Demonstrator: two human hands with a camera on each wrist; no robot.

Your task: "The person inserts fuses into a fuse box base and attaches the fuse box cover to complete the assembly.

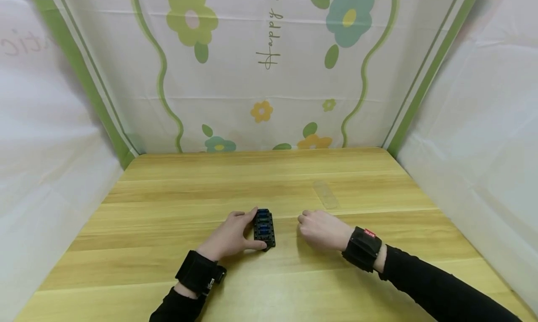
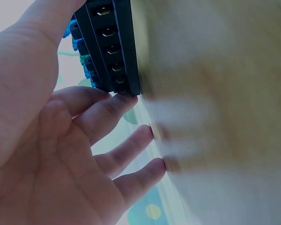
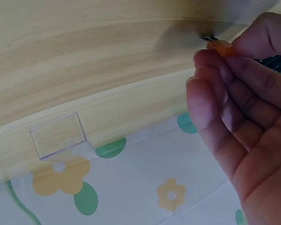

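A black fuse block [image 1: 264,228] with blue inserts along its top stands on the wooden table in front of me. My left hand [image 1: 231,235] holds it from the left, thumb at the near end and index finger at the far end. In the left wrist view, a row of slots with metal contacts runs along the side of the block [image 2: 107,42]. To the right of the block, my right hand [image 1: 323,231] is just over the table. Its thumb and index finger pinch a small orange blade fuse [image 3: 220,47], metal prongs pointing outward; the head view hides this fuse.
A clear plastic cover [image 1: 326,195] lies on the table beyond my right hand. White cloth with printed flowers [image 1: 269,84] hangs behind the table's far edge, and pale cloth walls [image 1: 475,140] rise at both sides.
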